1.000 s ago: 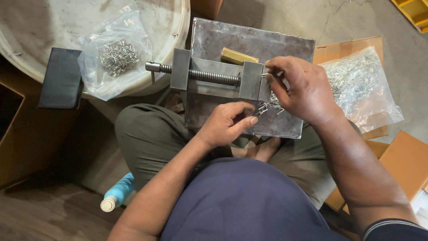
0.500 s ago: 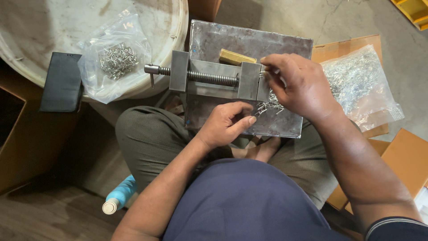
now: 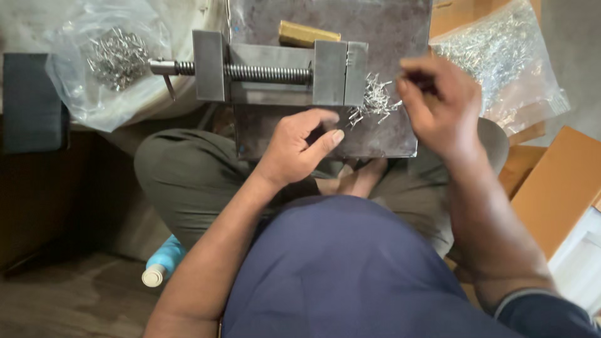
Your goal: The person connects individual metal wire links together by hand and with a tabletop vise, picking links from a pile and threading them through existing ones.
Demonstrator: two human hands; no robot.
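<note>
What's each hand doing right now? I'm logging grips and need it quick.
Left hand: fingers curled in a pinch beside the small metal pieces; contents cannot be told.
Right hand: fingertips pinched together; contents cannot be told.

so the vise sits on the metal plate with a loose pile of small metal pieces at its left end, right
Not quite: the head view shows the pile of small metal pieces at the right end of the vise, between both hands. The vise does sit on the metal plate.

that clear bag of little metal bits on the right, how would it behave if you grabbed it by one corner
The clear plastic bag would probably sag and change shape, since its film looks thin and crinkled. It likely feels heavy for its size, being packed with small shiny metal pieces. The contents would probably slide toward the low end, as they lie loose inside.
</note>
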